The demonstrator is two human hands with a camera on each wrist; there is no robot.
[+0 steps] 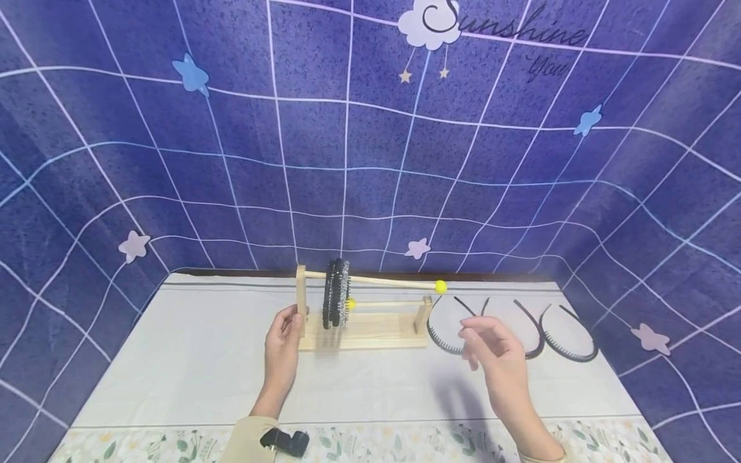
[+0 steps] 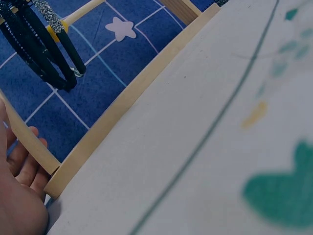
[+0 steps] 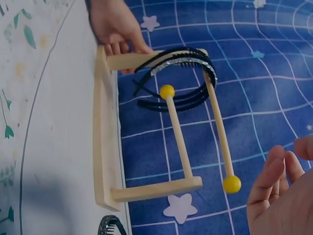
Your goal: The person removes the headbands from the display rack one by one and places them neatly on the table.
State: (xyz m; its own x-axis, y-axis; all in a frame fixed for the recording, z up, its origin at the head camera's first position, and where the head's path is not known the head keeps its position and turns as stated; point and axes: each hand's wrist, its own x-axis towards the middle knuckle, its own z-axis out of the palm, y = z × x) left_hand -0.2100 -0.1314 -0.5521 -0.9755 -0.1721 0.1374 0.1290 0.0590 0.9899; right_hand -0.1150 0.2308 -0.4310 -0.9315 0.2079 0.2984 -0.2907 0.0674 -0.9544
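A wooden rack (image 1: 365, 333) with two rods tipped by yellow balls (image 1: 441, 287) stands at the middle back of the table. Several black headbands (image 1: 336, 301) hang on its upper rod, close to the left post. My left hand (image 1: 285, 337) grips that left post; the right wrist view shows its fingers (image 3: 117, 45) curled round the post beside the hanging headbands (image 3: 181, 63). My right hand (image 1: 492, 350) hovers above the table, right of the rack, fingers loosely bent and holding nothing. Just behind it, loose black headbands (image 1: 570, 350) lie on the cloth.
A white cloth (image 1: 191, 360) with a floral front border covers the table. A blue grid-patterned backdrop with stars hangs behind and to both sides. A small black device (image 1: 283, 442) sits by my left sleeve at the front edge.
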